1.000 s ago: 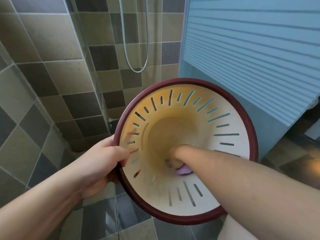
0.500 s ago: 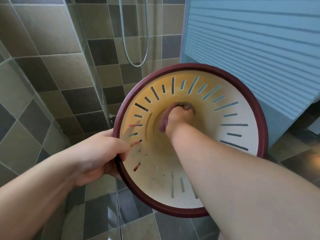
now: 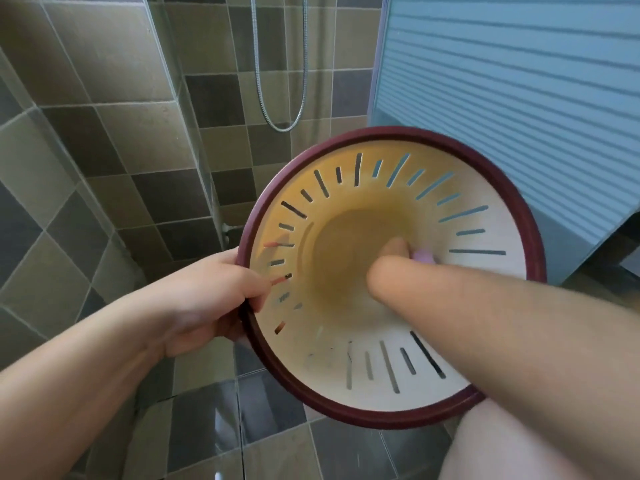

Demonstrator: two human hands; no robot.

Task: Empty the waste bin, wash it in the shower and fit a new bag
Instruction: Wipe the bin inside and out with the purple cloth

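The bin [image 3: 391, 275] is held up in the air over the shower floor [image 3: 270, 431], tipped so that its open mouth faces the camera. It is a round, cream plastic bin with a dark red rim and narrow slots cut through its wall all the way round; the inside near the bottom looks yellowish.

The left hand [image 3: 214, 299] grips the rim at the bin's left edge. Its fingers are curled shut over the red band, with the fingertips lying inside against the slotted wall and the palm outside.

The right hand [image 3: 394, 251] is deep inside the bin, at the bottom, the forearm running in from the lower right and crossing the rim. The hand is blurred and mostly hidden behind the wrist. It looks closed around a small lilac cloth [image 3: 424, 256], a corner of which shows just to the right of the knuckles, touching the bin's inner wall. Whether it is a cloth or a sponge cannot be told.

Behind the bin, the shower hose [image 3: 282, 126] hangs in a loop against the tiled wall [image 3: 114, 143]. A ribbed blue panel [image 3: 519, 98] stands to the right, behind the bin's upper edge. A bare knee [image 3: 540, 445] shows at the lower right.
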